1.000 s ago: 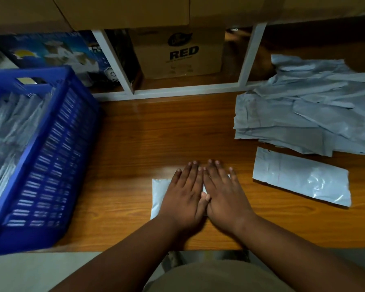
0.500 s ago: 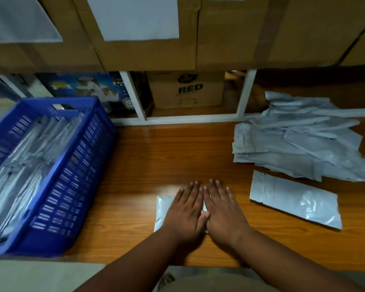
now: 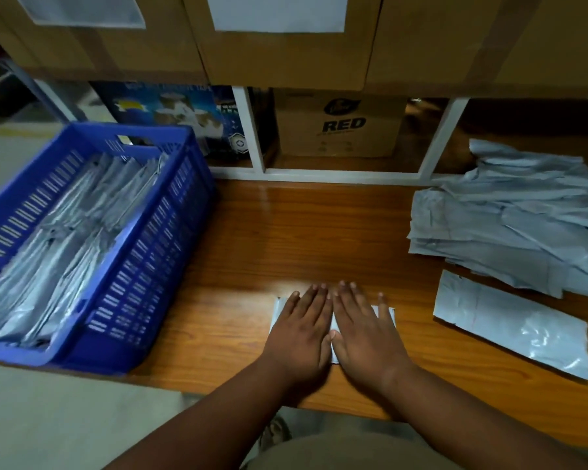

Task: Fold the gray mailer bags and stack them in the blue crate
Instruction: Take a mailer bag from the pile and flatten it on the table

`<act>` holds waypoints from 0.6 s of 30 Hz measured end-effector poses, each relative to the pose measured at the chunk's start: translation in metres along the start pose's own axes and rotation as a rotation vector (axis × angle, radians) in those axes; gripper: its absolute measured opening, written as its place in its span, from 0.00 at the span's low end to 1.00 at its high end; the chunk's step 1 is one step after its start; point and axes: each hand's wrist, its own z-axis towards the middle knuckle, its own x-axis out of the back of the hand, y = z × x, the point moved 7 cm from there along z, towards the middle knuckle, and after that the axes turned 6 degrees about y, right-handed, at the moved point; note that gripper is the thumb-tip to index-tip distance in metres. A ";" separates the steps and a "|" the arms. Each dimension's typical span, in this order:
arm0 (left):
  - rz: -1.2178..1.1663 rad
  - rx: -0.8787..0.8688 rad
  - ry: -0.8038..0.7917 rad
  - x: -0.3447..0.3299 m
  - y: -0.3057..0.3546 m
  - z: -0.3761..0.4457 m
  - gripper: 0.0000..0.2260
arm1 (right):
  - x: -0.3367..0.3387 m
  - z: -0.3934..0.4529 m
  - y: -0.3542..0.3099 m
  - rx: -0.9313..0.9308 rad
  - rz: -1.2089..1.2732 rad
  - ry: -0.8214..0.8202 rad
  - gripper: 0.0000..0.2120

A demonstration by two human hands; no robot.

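Pressing flat with straight fingers, the left hand and the right hand lie side by side on the small folded gray plastic mailer bag, which rests on the brown wood-grain table near its front edge; neither hand grips anything. Only the bag's 2 ends show past the hands, so its long axis runs left to right across the person's front. The blue slatted plastic crate, already holding rows of folded gray bags, stands well to the left of the folded bag, which makes the left hand the nearer one for carrying it over, judging by the layout. To the right lie 1 flat unfolded gray mailer bag and, beyond it, the loose heap of gray mailer bags, both closer to the right hand, which would probably fetch the next one.
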 end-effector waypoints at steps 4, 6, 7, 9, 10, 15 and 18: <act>-0.014 0.006 0.008 0.002 -0.001 -0.003 0.33 | -0.001 0.002 -0.002 -0.008 -0.007 0.004 0.36; -0.021 0.011 0.010 0.004 0.000 -0.003 0.33 | 0.000 0.002 -0.002 -0.011 -0.012 -0.002 0.37; -0.019 0.015 0.010 0.005 0.000 -0.003 0.33 | 0.001 0.002 -0.002 -0.013 -0.009 0.003 0.37; -0.020 0.020 0.002 0.005 0.000 -0.003 0.33 | 0.002 0.002 -0.002 -0.021 0.002 0.011 0.37; -0.024 0.021 -0.006 0.005 -0.001 -0.003 0.33 | 0.002 0.002 -0.002 -0.020 0.001 0.007 0.37; -0.044 0.005 -0.025 0.001 -0.006 0.000 0.34 | -0.001 0.003 0.000 -0.024 0.012 -0.003 0.38; -0.011 0.043 -0.043 0.002 -0.015 -0.004 0.34 | 0.000 0.002 0.000 -0.029 0.019 -0.012 0.37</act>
